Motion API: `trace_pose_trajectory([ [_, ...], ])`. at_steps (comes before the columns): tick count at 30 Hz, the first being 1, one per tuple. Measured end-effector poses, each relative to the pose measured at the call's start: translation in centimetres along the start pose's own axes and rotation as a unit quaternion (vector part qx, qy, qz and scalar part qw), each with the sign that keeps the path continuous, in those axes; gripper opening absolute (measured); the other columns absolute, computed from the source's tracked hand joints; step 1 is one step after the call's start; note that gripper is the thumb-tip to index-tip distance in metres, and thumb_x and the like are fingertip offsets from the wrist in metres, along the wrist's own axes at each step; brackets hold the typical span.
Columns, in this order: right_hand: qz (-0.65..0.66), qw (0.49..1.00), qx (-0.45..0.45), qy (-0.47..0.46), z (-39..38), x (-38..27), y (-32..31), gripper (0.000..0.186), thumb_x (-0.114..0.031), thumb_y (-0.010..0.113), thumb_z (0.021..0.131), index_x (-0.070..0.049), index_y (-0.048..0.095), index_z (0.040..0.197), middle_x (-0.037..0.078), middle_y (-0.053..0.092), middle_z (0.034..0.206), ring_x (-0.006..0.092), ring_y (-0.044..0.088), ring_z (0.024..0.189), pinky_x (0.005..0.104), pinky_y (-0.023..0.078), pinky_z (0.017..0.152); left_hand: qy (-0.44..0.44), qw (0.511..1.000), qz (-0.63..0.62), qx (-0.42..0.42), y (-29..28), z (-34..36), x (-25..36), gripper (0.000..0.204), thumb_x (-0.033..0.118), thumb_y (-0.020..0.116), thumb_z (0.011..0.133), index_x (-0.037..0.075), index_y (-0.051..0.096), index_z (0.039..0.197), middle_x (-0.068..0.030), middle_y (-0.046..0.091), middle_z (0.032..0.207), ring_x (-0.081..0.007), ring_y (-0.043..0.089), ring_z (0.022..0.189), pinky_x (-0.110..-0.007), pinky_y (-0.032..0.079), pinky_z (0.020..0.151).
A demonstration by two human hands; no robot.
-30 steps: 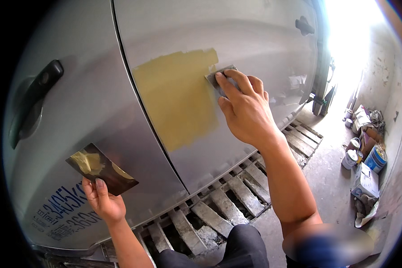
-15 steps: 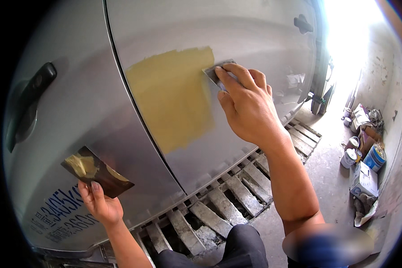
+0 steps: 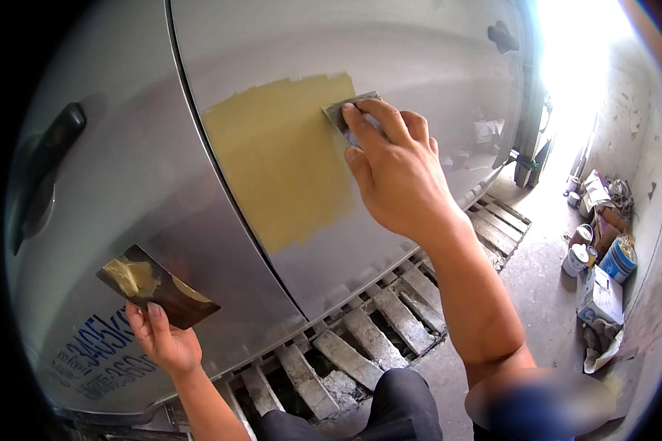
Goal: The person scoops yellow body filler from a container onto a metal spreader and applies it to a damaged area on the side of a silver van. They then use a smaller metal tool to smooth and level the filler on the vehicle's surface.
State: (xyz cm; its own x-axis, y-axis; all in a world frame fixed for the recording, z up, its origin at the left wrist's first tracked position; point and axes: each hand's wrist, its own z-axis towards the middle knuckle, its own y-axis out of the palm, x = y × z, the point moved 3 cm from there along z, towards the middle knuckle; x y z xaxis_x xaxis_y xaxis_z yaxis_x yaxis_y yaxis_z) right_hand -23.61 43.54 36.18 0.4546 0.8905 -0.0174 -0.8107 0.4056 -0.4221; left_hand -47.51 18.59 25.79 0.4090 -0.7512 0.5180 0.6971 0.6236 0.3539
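Observation:
My right hand (image 3: 397,158) is closed on a flat metal putty spreader (image 3: 340,117), fingers pressing on its face. The spreader's left edge overlaps the right side of a yellow putty patch (image 3: 279,162) on the silver vehicle door panel (image 3: 419,66). At the lower left, my left hand (image 3: 165,338) pinches the bottom edge of a dark rectangular plate (image 3: 187,298). A dab of yellow putty (image 3: 134,278) lies on that plate, with more smeared along its upper edge. The plate is held in front of the neighbouring door.
A black door handle (image 3: 55,151) juts out at left, and a vertical door gap (image 3: 221,176) runs beside the patch. Below the vehicle lies a slatted floor grate (image 3: 353,334). Cans, a blue-and-white bucket (image 3: 618,259) and a white box (image 3: 602,295) stand along the right wall.
My right hand and the spreader have moved slightly left and up, onto the patch's right edge. My left hand with the plate has barely shifted.

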Motion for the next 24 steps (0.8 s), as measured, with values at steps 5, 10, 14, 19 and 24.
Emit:
trace_pose_trajectory([
  [5, 0.017, 0.999, -0.031, 0.013, -1.8, -0.4, 0.7, 0.047, -0.012, 0.060, 0.084, -0.007, 0.052, 0.130, 0.008, 0.044, 0.132, 0.0353, 0.041, 0.116, 0.0481, 0.039, 0.094, 0.003, 1.000, 0.005, 0.019, -0.2, -0.2, -0.2, 0.037, 0.012, 0.050, 0.095, -0.002, 0.044, 0.129, -0.0102, 0.054, 0.122, -0.0177, 0.052, 0.110, -0.033, 0.041, 0.097],
  [10, 0.026, 0.998, -0.049, 0.016, -3.6, -0.2, 1.2, 0.050, -0.008, 0.063, 0.081, -0.008, 0.053, 0.130, 0.008, 0.043, 0.133, 0.0339, 0.040, 0.117, 0.0472, 0.038, 0.096, 0.007, 1.000, 0.011, 0.028, -0.8, -0.4, -0.2, 0.039, 0.013, 0.050, 0.095, -0.001, 0.043, 0.131, -0.0104, 0.053, 0.125, -0.0184, 0.051, 0.112, -0.033, 0.041, 0.098],
  [14, 0.030, 0.997, -0.063, 0.019, -5.2, 0.0, 1.9, 0.051, -0.009, 0.064, 0.080, -0.009, 0.053, 0.130, 0.008, 0.043, 0.134, 0.0338, 0.039, 0.118, 0.0473, 0.038, 0.096, 0.003, 1.000, 0.001, 0.011, -0.9, -0.3, -0.1, 0.039, 0.013, 0.050, 0.096, -0.001, 0.042, 0.131, -0.0107, 0.053, 0.126, -0.0186, 0.051, 0.113, -0.034, 0.041, 0.098],
  [19, 0.025, 0.997, -0.069, 0.021, -7.3, 0.6, 2.9, 0.051, -0.011, 0.064, 0.080, -0.010, 0.052, 0.130, 0.007, 0.042, 0.134, 0.0355, 0.038, 0.118, 0.0488, 0.039, 0.094, -0.009, 1.000, -0.017, 0.008, -0.3, -0.3, 0.1, 0.038, 0.013, 0.050, 0.096, 0.000, 0.043, 0.131, -0.0099, 0.053, 0.126, -0.0181, 0.051, 0.113, -0.034, 0.041, 0.098],
  [24, 0.022, 0.996, -0.080, 0.027, -9.3, 0.8, 3.3, 0.050, -0.013, 0.064, 0.081, -0.013, 0.052, 0.129, 0.004, 0.043, 0.132, 0.0381, 0.039, 0.116, 0.0510, 0.040, 0.091, -0.016, 1.000, -0.017, 0.001, -0.2, -0.1, -0.1, 0.037, 0.012, 0.050, 0.096, 0.001, 0.045, 0.131, -0.0078, 0.054, 0.125, -0.0175, 0.051, 0.112, -0.034, 0.041, 0.098],
])
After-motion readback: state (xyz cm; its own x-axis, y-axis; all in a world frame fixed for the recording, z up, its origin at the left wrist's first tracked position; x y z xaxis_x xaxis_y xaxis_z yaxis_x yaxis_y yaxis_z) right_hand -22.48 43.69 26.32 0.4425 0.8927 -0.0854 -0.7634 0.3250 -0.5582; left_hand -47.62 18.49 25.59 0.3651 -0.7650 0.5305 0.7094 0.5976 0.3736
